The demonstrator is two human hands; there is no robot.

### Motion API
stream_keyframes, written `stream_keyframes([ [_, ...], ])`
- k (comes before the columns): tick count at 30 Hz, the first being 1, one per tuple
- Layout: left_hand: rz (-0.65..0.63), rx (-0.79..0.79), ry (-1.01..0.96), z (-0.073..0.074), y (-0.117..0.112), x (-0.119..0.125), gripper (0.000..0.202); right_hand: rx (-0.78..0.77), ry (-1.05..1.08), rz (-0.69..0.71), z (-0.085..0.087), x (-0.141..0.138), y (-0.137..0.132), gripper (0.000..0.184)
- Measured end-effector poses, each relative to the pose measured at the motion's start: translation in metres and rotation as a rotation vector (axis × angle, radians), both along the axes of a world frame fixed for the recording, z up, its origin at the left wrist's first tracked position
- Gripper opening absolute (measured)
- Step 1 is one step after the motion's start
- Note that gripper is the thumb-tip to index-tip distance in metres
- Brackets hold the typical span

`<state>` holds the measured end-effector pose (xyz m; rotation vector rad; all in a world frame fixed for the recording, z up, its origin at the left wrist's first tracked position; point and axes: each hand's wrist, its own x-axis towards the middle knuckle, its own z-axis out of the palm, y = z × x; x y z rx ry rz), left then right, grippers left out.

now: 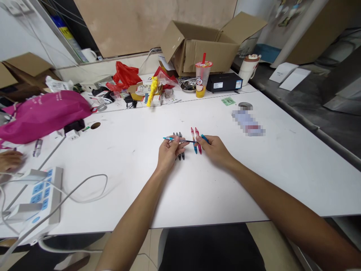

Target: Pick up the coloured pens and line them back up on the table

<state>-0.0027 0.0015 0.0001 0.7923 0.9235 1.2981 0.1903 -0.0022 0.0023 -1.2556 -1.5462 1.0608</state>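
My left hand (168,151) pinches a slim, clear pen (183,140) with a light blue end, held level just above the table. From it a thin dark blue length reaches right to the fingertips of my right hand (216,148). That hand is closed, and a blue pen part (205,139) shows at its fingers. Several black pens (183,155) lie side by side beneath my left hand, partly hidden by it. Between the hands are two pens with red upper ends, one with a blue lower end (195,149), the other a red pen (200,149).
A white power strip (56,203) with a looping cable is at the left, near another person's hand (10,161). At the back stand a drink cup (200,83), a black box (224,82) and an open carton (208,52). A magenta bag (50,114) lies back left.
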Motion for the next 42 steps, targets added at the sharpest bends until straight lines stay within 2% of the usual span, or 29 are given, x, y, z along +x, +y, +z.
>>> stream_keyframes([
  [5, 0.109, -0.042, -0.045, 0.003, 0.003, -0.003, 0.029, 0.038, 0.120, 0.027, 0.000, 0.005, 0.003, 0.051],
  [9, 0.172, -0.069, -0.072, 0.006, 0.007, -0.008, 0.025, 0.128, 0.010, -0.002, 0.004, 0.010, 0.005, 0.037],
  [12, 0.188, -0.070, -0.077, 0.006, 0.007, -0.008, 0.025, 0.131, -0.072, 0.009, 0.005, 0.010, 0.004, 0.032],
  [21, 0.150, -0.041, -0.054, 0.004, 0.004, -0.003, 0.029, 0.102, -0.082, 0.019, 0.004, 0.008, 0.002, 0.028],
  [29, 0.079, 0.001, 0.023, -0.001, 0.000, 0.001, 0.033, 0.158, -0.052, 0.143, 0.000, 0.005, 0.001, 0.033],
  [32, 0.038, 0.015, 0.064, -0.001, -0.003, 0.002, 0.038, 0.099, 0.018, 0.116, -0.003, 0.001, 0.000, 0.036],
  [34, 0.021, 0.020, 0.082, -0.001, -0.004, 0.003, 0.039, 0.029, 0.059, 0.112, -0.004, -0.001, -0.001, 0.031],
  [36, 0.011, 0.029, 0.093, 0.000, -0.005, 0.004, 0.039, -0.008, 0.038, 0.122, -0.004, -0.003, -0.002, 0.036],
  [40, 0.020, 0.044, 0.097, -0.001, -0.005, 0.004, 0.039, 0.076, 0.041, 0.101, -0.004, -0.003, -0.002, 0.030],
  [42, 0.033, 0.043, 0.097, -0.001, -0.004, 0.004, 0.039, 0.064, 0.025, 0.131, -0.003, -0.003, -0.002, 0.028],
])
